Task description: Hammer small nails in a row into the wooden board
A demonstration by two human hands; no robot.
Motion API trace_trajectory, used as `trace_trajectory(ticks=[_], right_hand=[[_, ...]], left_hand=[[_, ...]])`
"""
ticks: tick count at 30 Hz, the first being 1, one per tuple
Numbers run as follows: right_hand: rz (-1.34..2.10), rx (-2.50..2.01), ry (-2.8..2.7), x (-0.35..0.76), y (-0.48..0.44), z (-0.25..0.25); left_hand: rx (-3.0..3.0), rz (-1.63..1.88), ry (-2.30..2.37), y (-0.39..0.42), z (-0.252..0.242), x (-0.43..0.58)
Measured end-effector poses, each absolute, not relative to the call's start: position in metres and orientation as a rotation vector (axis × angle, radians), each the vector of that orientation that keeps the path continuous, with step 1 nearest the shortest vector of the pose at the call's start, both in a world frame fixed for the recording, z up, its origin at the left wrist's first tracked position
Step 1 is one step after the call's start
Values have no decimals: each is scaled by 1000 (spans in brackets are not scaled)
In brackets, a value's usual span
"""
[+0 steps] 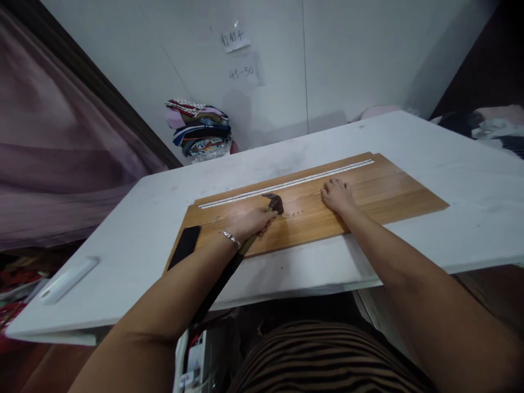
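Note:
My left hand [256, 221], with a bracelet at the wrist, is closed round the handle of a claw hammer [276, 203]. It grips close to the head, and the handle runs back beneath my forearm. The hammer head is just above a wood-grain board [393, 191], beside a short row of tiny dark nails or holes [295, 213]. Over on the board's right half, my right hand [339, 195] rests with its fingers slightly bent and apart, holding nothing visible. A long silvery strip [286, 185] lies along the far side of the board.
A white table [135, 229] carries the board. Near the board's left end are a black flat rectangle [186, 245] and a small metal piece [215, 219]. A white oblong object [69, 280] lies by the left edge. Folded cloths [200, 128] are stacked against the wall.

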State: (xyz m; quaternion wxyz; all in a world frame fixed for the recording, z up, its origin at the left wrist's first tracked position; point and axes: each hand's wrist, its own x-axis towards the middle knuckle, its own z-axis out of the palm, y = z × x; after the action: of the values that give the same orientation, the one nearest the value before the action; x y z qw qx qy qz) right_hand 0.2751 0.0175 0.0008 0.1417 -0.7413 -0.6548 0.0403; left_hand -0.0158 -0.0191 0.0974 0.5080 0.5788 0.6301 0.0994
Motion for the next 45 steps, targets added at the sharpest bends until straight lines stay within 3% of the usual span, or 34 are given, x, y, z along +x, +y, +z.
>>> trace_trajectory(ticks=[45], right_hand=[[121,-2155,-1902,273,13,6]], left_hand=[[1399,207,1495,-20,92,-17]])
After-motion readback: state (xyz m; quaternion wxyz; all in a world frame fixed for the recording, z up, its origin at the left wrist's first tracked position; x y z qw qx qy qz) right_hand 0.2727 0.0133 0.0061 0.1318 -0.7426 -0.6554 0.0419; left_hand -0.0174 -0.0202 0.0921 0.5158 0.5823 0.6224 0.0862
